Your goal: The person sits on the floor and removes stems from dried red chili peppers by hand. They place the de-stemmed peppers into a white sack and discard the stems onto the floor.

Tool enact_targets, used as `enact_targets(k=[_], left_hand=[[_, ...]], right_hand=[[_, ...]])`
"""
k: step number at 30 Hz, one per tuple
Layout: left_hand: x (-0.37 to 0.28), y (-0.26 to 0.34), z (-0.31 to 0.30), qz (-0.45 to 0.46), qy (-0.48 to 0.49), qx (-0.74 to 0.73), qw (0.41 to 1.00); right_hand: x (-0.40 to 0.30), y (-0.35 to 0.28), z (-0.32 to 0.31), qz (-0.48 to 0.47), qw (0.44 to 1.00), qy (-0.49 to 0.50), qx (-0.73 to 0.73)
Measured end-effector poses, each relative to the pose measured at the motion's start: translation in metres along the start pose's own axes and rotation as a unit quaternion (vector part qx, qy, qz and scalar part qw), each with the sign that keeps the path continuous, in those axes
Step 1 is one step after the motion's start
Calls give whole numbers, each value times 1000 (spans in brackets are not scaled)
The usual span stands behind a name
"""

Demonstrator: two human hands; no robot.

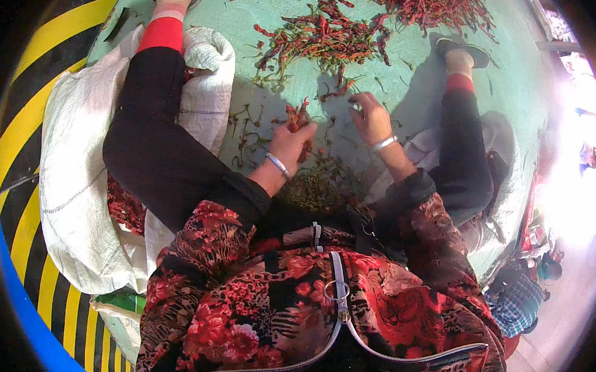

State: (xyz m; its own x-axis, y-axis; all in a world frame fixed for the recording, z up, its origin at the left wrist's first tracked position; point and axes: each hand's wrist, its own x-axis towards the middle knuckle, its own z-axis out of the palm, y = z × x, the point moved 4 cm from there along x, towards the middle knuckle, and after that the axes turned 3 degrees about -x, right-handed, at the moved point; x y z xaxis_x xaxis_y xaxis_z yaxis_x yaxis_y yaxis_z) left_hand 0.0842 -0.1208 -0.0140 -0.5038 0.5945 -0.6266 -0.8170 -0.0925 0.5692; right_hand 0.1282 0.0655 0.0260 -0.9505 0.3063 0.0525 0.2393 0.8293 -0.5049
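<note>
My left hand (289, 145) is closed around a small bunch of dried red chili peppers (297, 115), whose tips stick out past the thumb. To its right my right hand (373, 120) hovers with bent fingers. Something small and pale (356, 105) shows at its fingertips, too blurred to name. Just beyond that hand lie a few loose chilies (338, 92). A heap of green-brown chili stems (323, 182) is gathered close to my body, below both hands. More stems (246, 133) are scattered left of my left hand.
A loose pile of red chilies (326, 35) lies ahead, with a larger heap (429, 3) behind it. White woven sacks (77, 160) stand by my left leg, holding red chilies (124, 206). Another pale sack (505, 142) is by my right leg. A person in a checked shirt (515, 298) is at lower right.
</note>
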Motion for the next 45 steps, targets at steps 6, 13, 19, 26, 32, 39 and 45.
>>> enact_targets(k=[6, 13, 19, 26, 32, 39, 45], left_hand=[[-16, 6, -7, 26, -1, -23, 999], [-7, -1, -8, -1, -19, -13, 1000], [-17, 2, 17, 16, -106, 112, 988], [-21, 9, 2, 248, -26, 296, 922], [-9, 25, -17, 211, 66, 161, 962], [3, 22, -20, 104, 69, -33, 992], [-5, 27, -27, 143, 117, -10, 983]], right_hand=[[54, 45, 18, 40, 969, -49, -240], [-3, 28, 11, 96, 983, -138, 78], [-58, -72, 7, -41, 991, -121, -27], [-67, -130, -18, 54, 870, -335, 357], [-16, -127, -48, -27, 876, -417, 242], [131, -94, 45, -59, 992, -111, 14], [117, -81, 86, 12, 974, -131, -183]])
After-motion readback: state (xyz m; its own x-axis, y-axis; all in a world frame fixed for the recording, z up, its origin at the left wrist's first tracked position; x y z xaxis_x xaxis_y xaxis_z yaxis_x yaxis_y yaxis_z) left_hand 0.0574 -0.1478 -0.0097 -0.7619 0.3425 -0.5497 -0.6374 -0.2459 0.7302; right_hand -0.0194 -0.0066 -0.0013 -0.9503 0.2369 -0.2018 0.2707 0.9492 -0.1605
